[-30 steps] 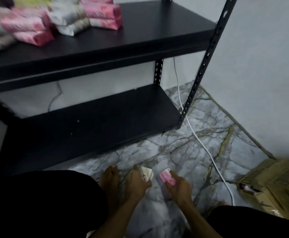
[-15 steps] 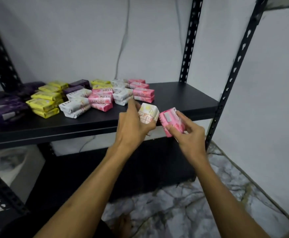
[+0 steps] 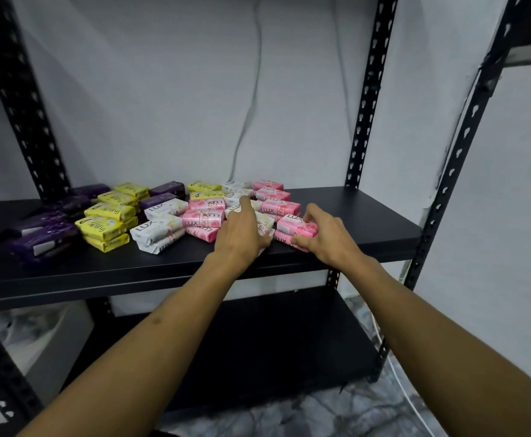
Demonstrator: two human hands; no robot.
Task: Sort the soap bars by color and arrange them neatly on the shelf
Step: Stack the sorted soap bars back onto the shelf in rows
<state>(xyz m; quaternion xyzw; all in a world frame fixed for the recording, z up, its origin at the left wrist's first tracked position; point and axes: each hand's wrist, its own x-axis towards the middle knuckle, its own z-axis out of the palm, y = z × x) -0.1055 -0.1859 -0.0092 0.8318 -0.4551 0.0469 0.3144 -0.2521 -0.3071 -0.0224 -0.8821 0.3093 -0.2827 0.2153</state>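
We see our right hand [image 3: 324, 236] curling round a glossy pink soap bar [image 3: 300, 228], a wrapped rectangular block set atop another pink bar on the matte black metal shelf [image 3: 368, 222]. Just left of it, our left hand [image 3: 242, 230] lies over a white wrapped bar [image 3: 262, 223], index finger straight. Further left of the pink bar sit white [image 3: 158, 230], yellow [image 3: 106, 225] and purple stacks [image 3: 42, 236].
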